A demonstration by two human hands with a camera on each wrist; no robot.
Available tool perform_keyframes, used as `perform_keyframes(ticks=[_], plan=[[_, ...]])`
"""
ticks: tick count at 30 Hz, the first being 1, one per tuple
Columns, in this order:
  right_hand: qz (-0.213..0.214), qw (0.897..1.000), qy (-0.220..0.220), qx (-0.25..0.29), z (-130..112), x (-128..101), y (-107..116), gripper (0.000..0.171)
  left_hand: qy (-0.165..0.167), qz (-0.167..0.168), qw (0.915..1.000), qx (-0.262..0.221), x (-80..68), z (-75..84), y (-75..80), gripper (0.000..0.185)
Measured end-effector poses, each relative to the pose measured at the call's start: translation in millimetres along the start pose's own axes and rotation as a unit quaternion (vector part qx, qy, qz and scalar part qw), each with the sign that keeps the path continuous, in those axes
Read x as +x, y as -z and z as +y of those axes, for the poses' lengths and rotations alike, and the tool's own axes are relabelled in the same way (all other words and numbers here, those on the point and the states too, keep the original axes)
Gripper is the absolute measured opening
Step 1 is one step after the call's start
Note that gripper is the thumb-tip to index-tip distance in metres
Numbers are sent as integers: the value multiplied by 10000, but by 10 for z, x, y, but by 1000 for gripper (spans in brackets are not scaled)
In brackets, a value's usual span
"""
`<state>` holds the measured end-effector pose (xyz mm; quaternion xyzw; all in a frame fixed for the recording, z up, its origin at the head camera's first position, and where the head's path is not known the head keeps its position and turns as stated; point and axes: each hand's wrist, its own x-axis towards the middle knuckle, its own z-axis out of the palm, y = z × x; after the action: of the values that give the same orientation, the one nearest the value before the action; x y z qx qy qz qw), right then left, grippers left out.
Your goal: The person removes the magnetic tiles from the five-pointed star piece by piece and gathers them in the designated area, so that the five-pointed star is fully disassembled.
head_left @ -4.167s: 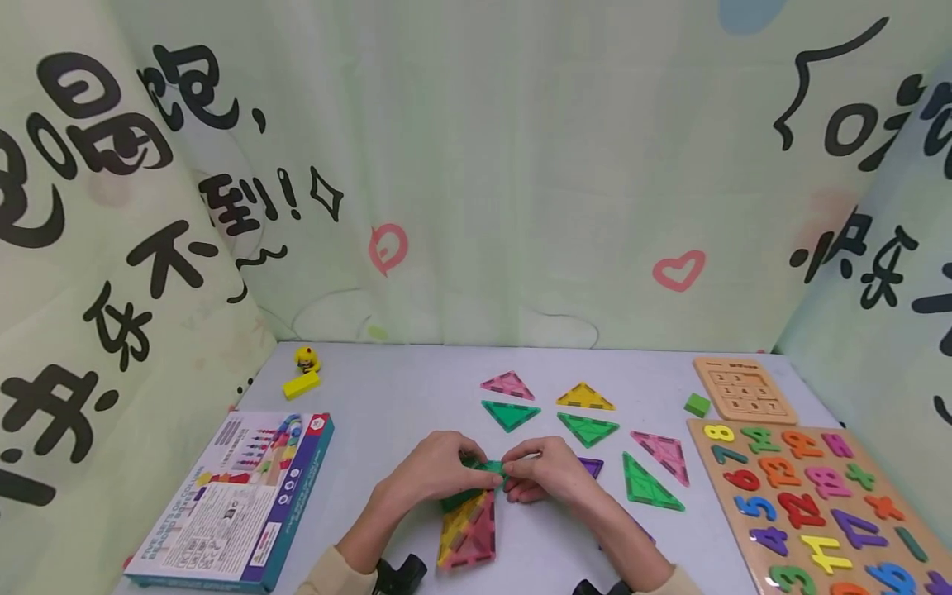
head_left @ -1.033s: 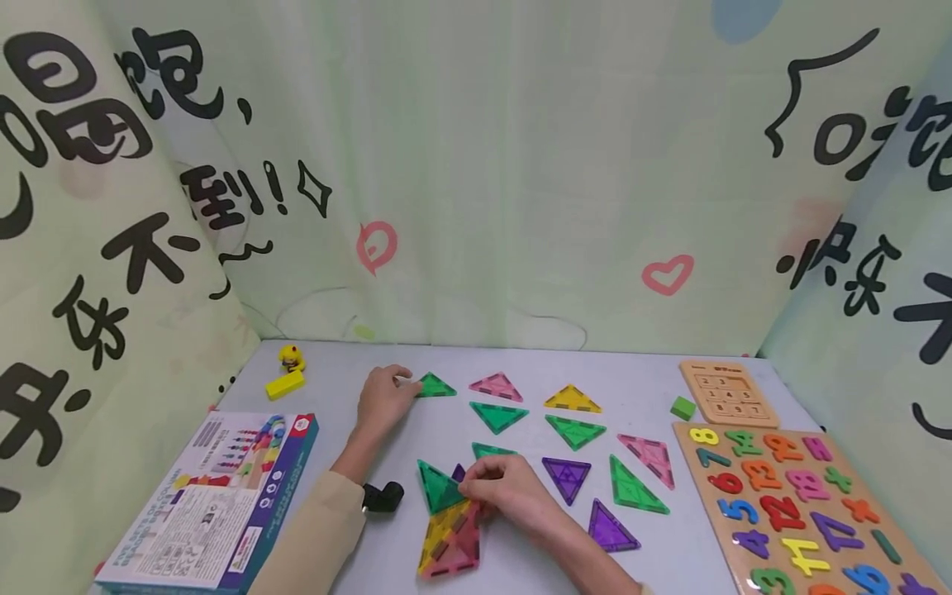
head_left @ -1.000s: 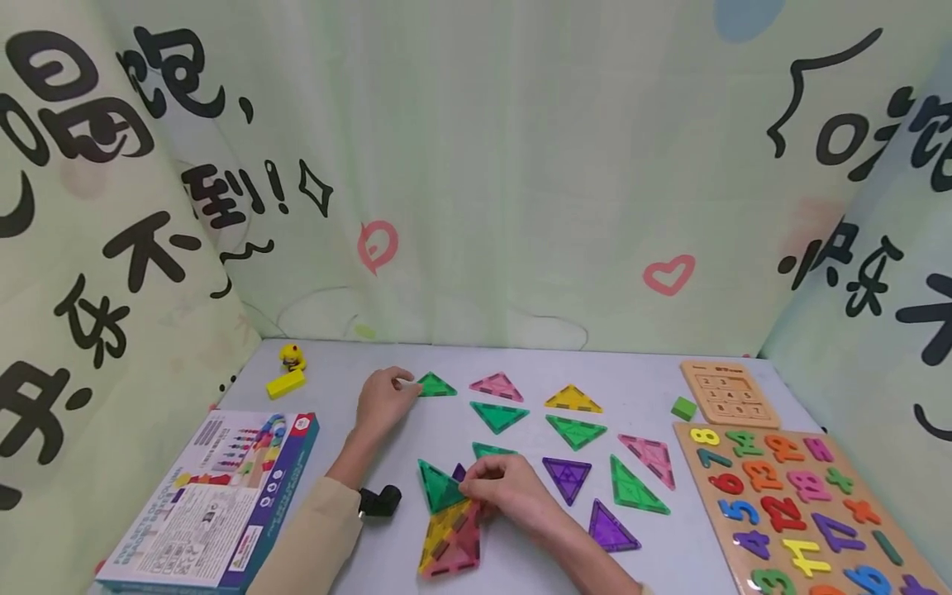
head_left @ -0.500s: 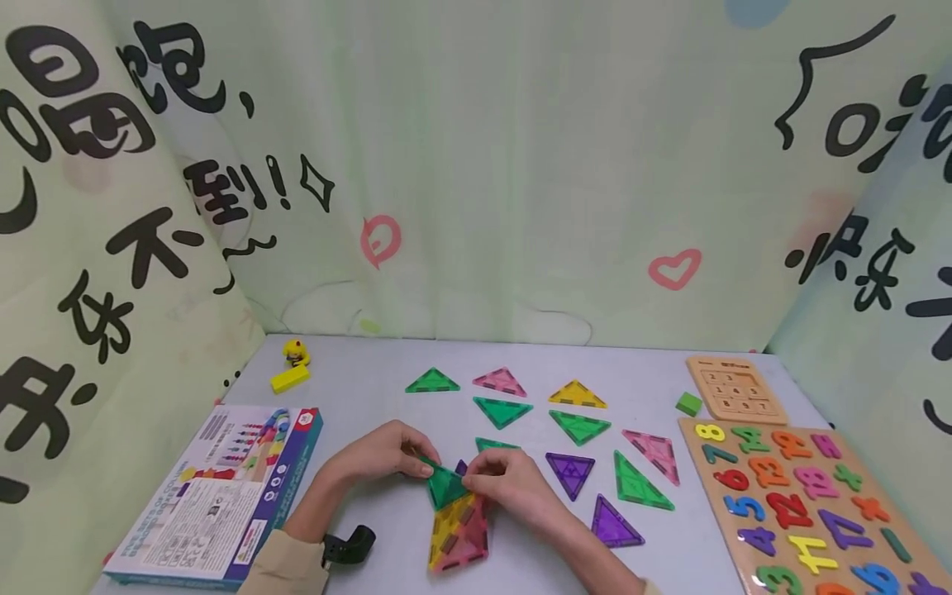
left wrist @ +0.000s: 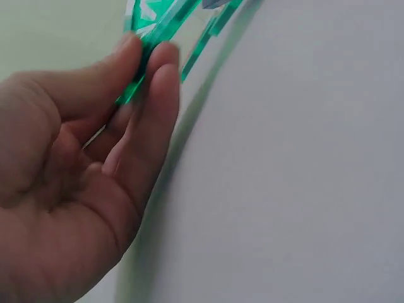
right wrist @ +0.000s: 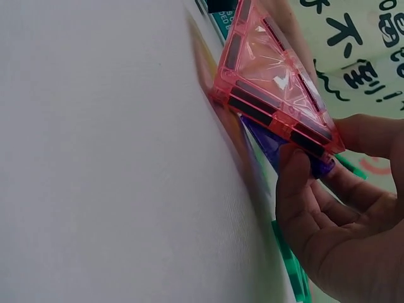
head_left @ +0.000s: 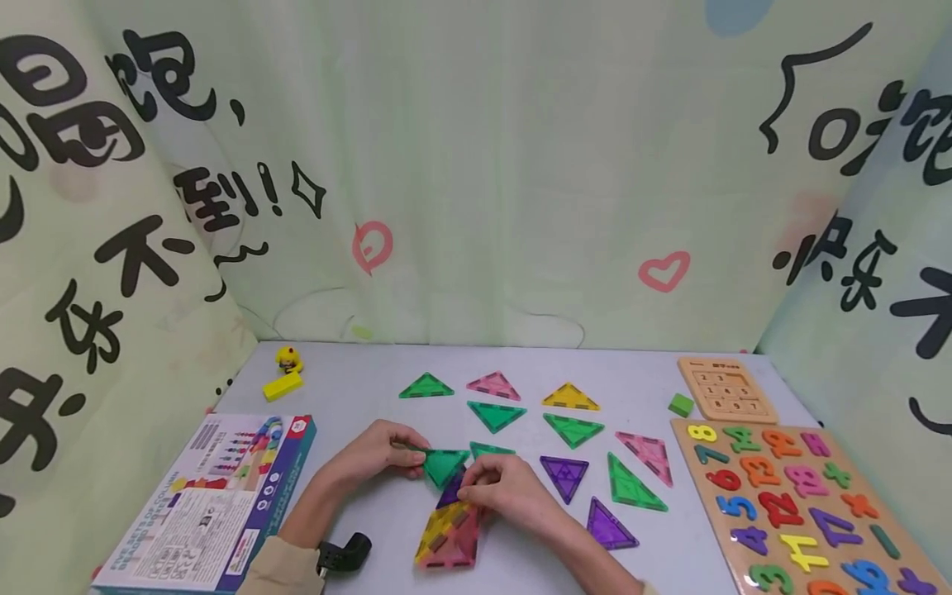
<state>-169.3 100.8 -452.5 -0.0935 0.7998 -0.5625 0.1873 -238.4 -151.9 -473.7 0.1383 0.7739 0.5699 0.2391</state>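
A small structure of magnetic tiles stands near the front of the table, with a yellow triangular tile [head_left: 440,529], a pink triangular tile [head_left: 456,541] and a purple triangular tile [head_left: 450,489] above them. My left hand [head_left: 375,454] pinches the corner of a green triangular tile [head_left: 445,468] between thumb and fingers at the top of the structure; the left wrist view shows the green edge [left wrist: 167,28] in that grip. On the other side my right hand [head_left: 509,492] pinches the structure's corner, where pink and purple tiles meet. Whether the green tile touches the purple one is unclear.
Several loose triangular tiles lie behind and to the right, among them a yellow tile [head_left: 570,397] and a purple tile [head_left: 611,524]. A boxed set [head_left: 201,496] lies at left, a wooden number board [head_left: 714,496] at right. A yellow block [head_left: 283,386] sits at back left.
My left hand came back from the green tile at the back, which stays there, to the structure's green tile. That tile has swung up and left, exposing more purple. My right hand stays put.
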Motion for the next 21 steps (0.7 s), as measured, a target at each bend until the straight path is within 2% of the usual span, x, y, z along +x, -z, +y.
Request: perform_keyframes(ticks=[2,5,9,14,21], plan=[[-53,10000,-36,36,6,3,-3,18,65,490,9988,-46,15,-2,34,24],[-105,9999,-99,90,7,9,-8,19,194,1299,9913,33,57,2,70,23],[-87,9998,-156,76,-9,8,-8,20,350,1982,9785,463,173,14,83,18],[-10,9999,-107,19,-21,-1,-15,18,349,2333,9634,1273,294,59,66,17],[-14,9999,-84,71,-14,-6,-28,16,133,2542,9417,2198,329,147,35,17]])
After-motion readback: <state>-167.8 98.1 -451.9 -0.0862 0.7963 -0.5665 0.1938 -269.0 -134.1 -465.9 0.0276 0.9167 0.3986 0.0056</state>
